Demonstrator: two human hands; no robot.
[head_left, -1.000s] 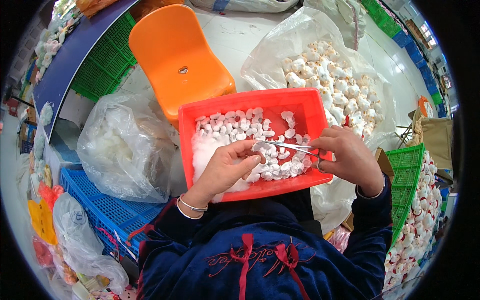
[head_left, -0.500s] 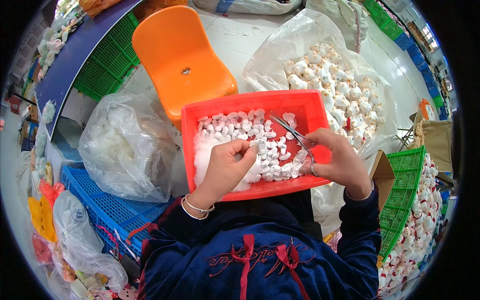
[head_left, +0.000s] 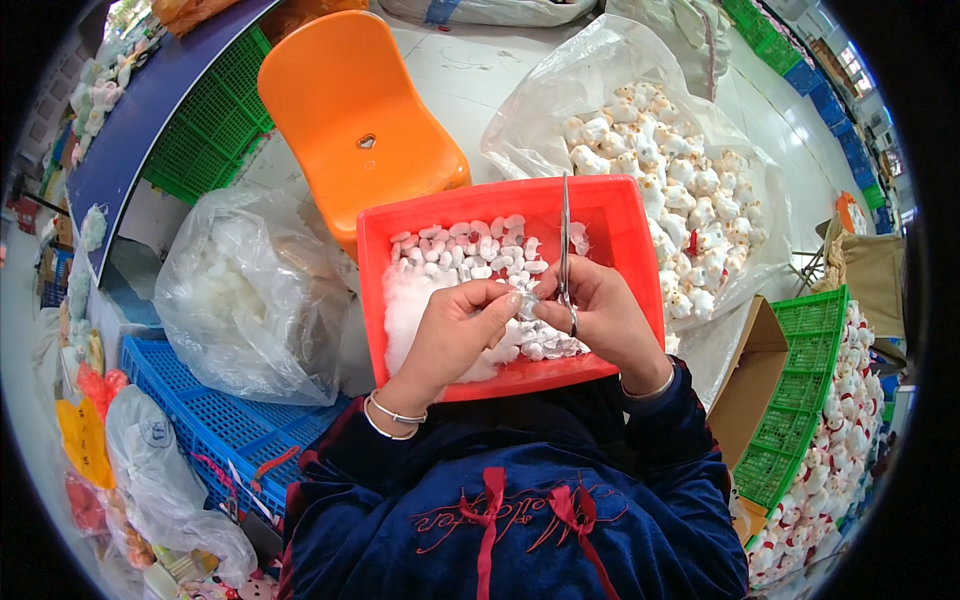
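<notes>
A red plastic bin [head_left: 610,205] rests on my lap, filled with small white stuffed pieces [head_left: 470,250] and loose white stuffing [head_left: 410,310]. My left hand [head_left: 462,322] pinches one small white piece [head_left: 522,306] over the bin. My right hand [head_left: 600,310] touches the same piece and holds long metal tweezers [head_left: 565,235], which point up and away from me over the bin.
An orange plastic chair [head_left: 355,115] stands behind the bin. A clear bag of white stuffing [head_left: 250,290] sits at left on a blue crate [head_left: 190,400]. A large clear bag of white plush toys [head_left: 660,160] lies at right, beside green crates [head_left: 800,400] and a cardboard box [head_left: 750,385].
The tweezers swung from lying across the bin to pointing straight up. Both hands drew together over one white piece at the bin's near middle.
</notes>
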